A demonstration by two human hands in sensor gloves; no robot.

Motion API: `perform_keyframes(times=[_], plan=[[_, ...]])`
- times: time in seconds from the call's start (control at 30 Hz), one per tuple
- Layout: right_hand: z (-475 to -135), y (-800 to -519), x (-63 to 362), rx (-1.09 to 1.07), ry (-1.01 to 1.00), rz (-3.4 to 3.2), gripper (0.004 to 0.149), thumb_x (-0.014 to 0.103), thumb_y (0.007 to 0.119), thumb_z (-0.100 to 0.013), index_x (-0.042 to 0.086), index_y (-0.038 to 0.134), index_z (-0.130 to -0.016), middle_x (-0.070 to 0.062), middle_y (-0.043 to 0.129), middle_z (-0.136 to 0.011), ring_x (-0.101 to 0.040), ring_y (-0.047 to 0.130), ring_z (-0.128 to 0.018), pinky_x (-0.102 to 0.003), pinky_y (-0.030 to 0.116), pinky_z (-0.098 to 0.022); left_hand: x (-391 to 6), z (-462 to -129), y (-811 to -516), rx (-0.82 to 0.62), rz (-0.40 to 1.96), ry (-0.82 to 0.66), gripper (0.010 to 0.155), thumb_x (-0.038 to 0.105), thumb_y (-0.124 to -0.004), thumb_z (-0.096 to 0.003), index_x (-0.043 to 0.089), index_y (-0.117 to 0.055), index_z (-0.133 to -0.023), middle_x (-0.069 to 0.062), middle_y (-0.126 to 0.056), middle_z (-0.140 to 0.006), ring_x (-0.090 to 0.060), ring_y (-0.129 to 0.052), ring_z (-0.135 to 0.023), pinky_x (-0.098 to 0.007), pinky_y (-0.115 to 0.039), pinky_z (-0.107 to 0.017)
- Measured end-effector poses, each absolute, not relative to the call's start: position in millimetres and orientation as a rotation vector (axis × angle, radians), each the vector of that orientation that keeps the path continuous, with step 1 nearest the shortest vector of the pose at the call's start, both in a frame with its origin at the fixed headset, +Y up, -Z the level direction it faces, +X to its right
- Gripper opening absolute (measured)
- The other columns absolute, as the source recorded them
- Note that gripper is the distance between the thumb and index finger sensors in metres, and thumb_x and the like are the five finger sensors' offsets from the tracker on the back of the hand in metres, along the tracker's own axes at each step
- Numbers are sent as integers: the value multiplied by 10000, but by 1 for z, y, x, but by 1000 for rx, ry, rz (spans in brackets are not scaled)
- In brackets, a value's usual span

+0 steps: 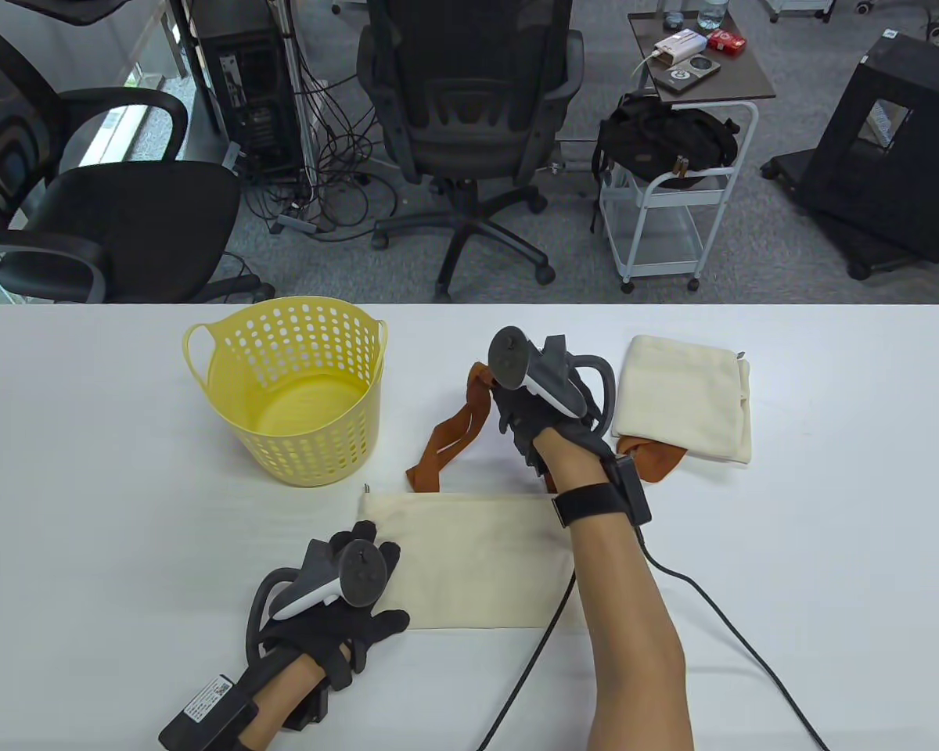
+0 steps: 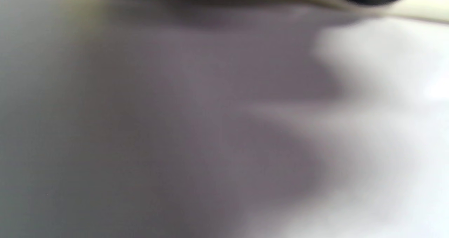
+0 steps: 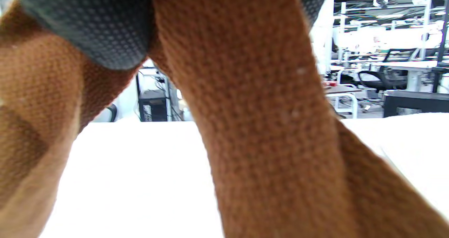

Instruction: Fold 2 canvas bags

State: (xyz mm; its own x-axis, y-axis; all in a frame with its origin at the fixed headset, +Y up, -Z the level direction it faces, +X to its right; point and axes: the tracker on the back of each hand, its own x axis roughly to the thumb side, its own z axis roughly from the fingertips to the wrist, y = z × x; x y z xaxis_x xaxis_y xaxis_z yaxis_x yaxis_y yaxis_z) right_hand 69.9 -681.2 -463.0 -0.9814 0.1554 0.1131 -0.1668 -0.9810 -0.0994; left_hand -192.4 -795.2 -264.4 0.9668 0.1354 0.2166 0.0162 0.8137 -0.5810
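A cream canvas bag (image 1: 477,559) lies flat on the white table (image 1: 86,469), folded into a wide strip. My left hand (image 1: 360,583) rests flat on its left end. My right hand (image 1: 528,407) is beyond the bag's far edge and holds its brown straps (image 1: 450,438); the right wrist view shows the brown strap (image 3: 259,125) running under a gloved finger (image 3: 94,24). A second cream bag (image 1: 685,399) lies folded at the right, with a brown strap end (image 1: 657,461) sticking out at its near edge. The left wrist view is a blur.
A yellow perforated basket (image 1: 293,391) stands on the table left of the straps. A black cable (image 1: 720,618) trails from my right wrist toward the near edge. Office chairs and a cart stand beyond the table's far edge.
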Motion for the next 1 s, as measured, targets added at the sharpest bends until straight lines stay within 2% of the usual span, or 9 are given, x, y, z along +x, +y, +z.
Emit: perform_keyframes(times=[0.2,0.43,0.6,0.73,0.87,1.0], plan=[[-391,-654,81,353,-231,2820,434,338,907,-413,326,809,-836,30,919,-845,-203,980,-731,-498,761,-645,-193,-265,-796,-622,71,-247,873,613,-686,-390,365,-178,-1055,44,122,-1072,-348,-41,-1101,-602,-132,-788],[-314,-653,83,693,-119,2616,431,305,906,-420,334,810,-839,45,900,-880,-216,947,-789,-510,731,-672,-194,-265,-796,-618,69,-247,871,614,-684,-392,363,-180,-1056,41,119,-1073,-348,-44,-1102,-602,-134,-788],[-269,-674,82,836,-60,2644,441,304,906,-419,336,804,-846,51,891,-894,-217,931,-815,-514,720,-680,-193,-264,-795,-616,67,-249,872,616,-683,-390,362,-180,-1055,42,119,-1074,-346,-46,-1102,-601,-136,-789],[-242,-709,79,943,47,2730,451,295,902,-420,330,792,-856,44,880,-903,-220,921,-824,-515,711,-690,-193,-264,-795,-616,67,-249,873,616,-683,-390,361,-179,-1056,40,118,-1073,-349,-44,-1102,-602,-135,-788],[-224,-742,78,1033,135,2816,473,288,903,-420,322,774,-874,33,855,-928,-231,897,-851,-522,695,-698,-193,-264,-795,-618,68,-251,873,615,-684,-390,359,-180,-1056,40,117,-1074,-350,-45,-1101,-602,-135,-788],[-215,-759,80,1098,204,2892,539,302,900,-420,321,711,-924,27,778,-995,-240,825,-922,-524,644,-729,-193,-264,-795,-620,68,-253,873,614,-684,-393,357,-178,-1057,40,118,-1073,-349,-43,-1102,-603,-134,-788]])
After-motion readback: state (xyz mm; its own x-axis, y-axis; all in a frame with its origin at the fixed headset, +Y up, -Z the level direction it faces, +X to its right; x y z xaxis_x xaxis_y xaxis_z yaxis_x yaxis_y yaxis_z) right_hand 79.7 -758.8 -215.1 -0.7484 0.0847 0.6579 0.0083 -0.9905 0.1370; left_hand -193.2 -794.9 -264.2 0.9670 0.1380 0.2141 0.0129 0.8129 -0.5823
